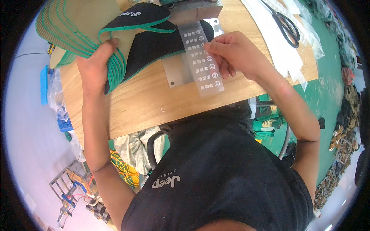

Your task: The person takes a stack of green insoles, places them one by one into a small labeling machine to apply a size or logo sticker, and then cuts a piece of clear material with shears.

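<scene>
right fingertips (211, 47): pinched on one small label on the clear sticker strip (201, 57), about mid-strip at its right edge
right hand (235, 52): curled, knuckles up, over the right side of the strip; forearm comes in from lower right
sticker strip: long, transparent, two columns of small white labels; lies across the metal plate (175, 75), near end hanging over bare wood toward me
left fingers (111, 42): clamped around a fanned stack of insoles (73, 23), thumb on top near the green edges
left hand (96, 63): grips the stack at its lower end, at the left of the wooden table (146, 102)
insoles: tan faces, green-trimmed edges, fanned out to the upper left; stack is held up off the table
black insoles (152, 42): two or three, green trim, lying between my hands, partly under the strip and on the plate
machine block (192, 11): grey metal, at the far end of the strip, top edge of view
scissors (287, 25): black, far right on the table, well apart from my right hand, lying on clear plastic sheets (285, 54)
</scene>
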### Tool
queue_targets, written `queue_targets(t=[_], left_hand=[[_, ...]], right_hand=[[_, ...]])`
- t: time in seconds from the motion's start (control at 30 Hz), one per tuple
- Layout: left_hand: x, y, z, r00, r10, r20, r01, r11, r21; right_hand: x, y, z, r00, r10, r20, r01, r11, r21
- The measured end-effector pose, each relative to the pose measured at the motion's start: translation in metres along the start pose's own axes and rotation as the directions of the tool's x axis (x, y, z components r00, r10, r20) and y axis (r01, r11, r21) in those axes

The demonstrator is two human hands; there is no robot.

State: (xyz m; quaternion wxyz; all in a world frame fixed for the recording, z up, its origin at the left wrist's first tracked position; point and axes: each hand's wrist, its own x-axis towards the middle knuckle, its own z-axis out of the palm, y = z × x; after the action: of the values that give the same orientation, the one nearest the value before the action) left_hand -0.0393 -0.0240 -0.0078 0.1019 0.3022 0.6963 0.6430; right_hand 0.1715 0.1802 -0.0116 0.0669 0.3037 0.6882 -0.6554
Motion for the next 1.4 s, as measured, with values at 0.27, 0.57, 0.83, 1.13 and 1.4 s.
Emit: queue_targets(t=[0.27, 0.57, 0.83, 1.13, 1.4], left_hand=[[-0.0007, -0.001, 0.0041, 0.997, 0.077, -0.012, -0.077, 0.997, 0.021], [-0.0025, 0.0027, 0.0072, 0.997, 0.075, -0.033, -0.072, 0.994, 0.087], [-0.0024, -0.001, 0.0037, 0.997, 0.068, -0.047, -0.061, 0.989, 0.132], [-0.0029, -0.0002, 0.0066, 0.995, 0.076, -0.067, -0.066, 0.986, 0.152], [-0.0045, -0.0012, 0.0085, 0.993, 0.086, -0.075, -0.073, 0.984, 0.16]], right_hand=[[-0.0001, -0.001, 0.0003, 0.999, 0.027, -0.031, -0.027, 1.0, 0.004], [0.0023, 0.0045, 0.0022, 0.999, -0.022, -0.031, 0.022, 1.0, -0.008], [0.0018, 0.0024, 0.0019, 0.999, -0.006, -0.032, 0.006, 1.0, 0.0], [0.0041, 0.0029, 0.001, 0.999, 0.009, -0.038, -0.01, 1.0, -0.007], [0.0051, 0.0001, 0.0011, 0.999, 0.037, -0.024, -0.037, 0.999, 0.0]])
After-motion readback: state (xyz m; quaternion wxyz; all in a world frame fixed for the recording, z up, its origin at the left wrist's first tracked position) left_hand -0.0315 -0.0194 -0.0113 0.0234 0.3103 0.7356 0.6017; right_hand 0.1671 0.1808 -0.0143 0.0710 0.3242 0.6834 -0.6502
